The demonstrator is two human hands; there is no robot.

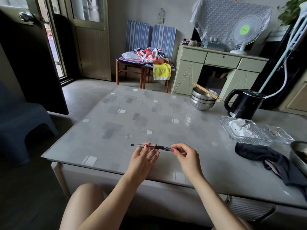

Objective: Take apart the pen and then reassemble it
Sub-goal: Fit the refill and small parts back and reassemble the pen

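Observation:
A slim pen (pixel 160 147) with a clear barrel, a black end plug and a black grip section lies level in the air above the near part of the grey table (pixel 126 117). My left hand (pixel 144 158) pinches the clear barrel between thumb and fingers, palm up. My right hand (pixel 182 155) pinches the tip end by the black grip. The pen looks whole; its tip is hidden by my right fingers.
To the right lie a black cloth (pixel 259 156), two glass trays (pixel 245 131) with crumpled tissue, a black kettle (pixel 242 103), stacked steel bowls (pixel 202 100) with chopsticks, and a metal bowl's rim (pixel 299 156). A dark chair (pixel 21 120) stands left.

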